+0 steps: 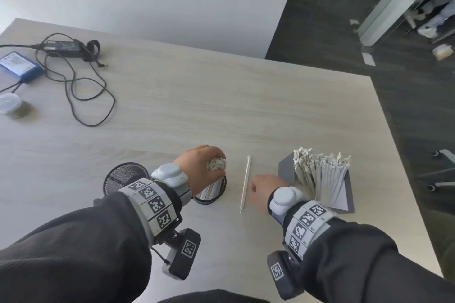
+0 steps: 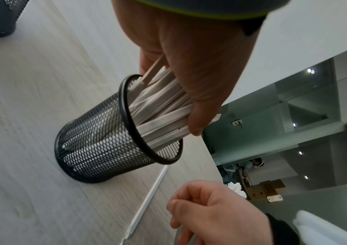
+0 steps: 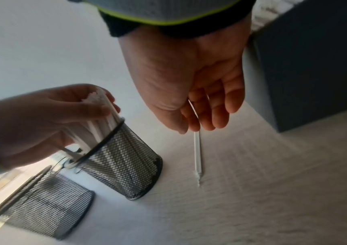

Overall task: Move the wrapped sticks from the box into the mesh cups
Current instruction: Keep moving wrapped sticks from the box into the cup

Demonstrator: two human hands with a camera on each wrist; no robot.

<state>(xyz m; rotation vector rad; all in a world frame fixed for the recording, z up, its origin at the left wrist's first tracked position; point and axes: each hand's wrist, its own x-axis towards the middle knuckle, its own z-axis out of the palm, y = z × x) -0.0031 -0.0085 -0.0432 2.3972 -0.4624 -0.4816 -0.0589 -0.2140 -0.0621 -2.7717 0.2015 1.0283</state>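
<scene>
My left hand [image 1: 197, 167] grips the tops of a bundle of wrapped sticks [image 1: 216, 164] that stands in a black mesh cup [image 1: 209, 198]. The left wrist view shows the bundle [image 2: 159, 106] tilted inside the cup [image 2: 105, 145]. To the cup's left stands a second mesh cup [image 1: 123, 174], with nothing seen inside it. One loose wrapped stick [image 1: 245, 183] lies on the table between the filled cup and my right hand [image 1: 264, 188]. That hand hovers right over the stick [image 3: 197, 152], fingers loosely bent and holding nothing. A grey box [image 1: 285, 167] at the right holds many wrapped sticks [image 1: 320, 174].
A power adapter [image 1: 61, 45] with its looping black cable, a blue box [image 1: 19, 64] and a small lidded tub [image 1: 8, 103] lie at the far left. The table's edge [image 1: 394, 130] runs just right of the grey box, with dark floor beyond.
</scene>
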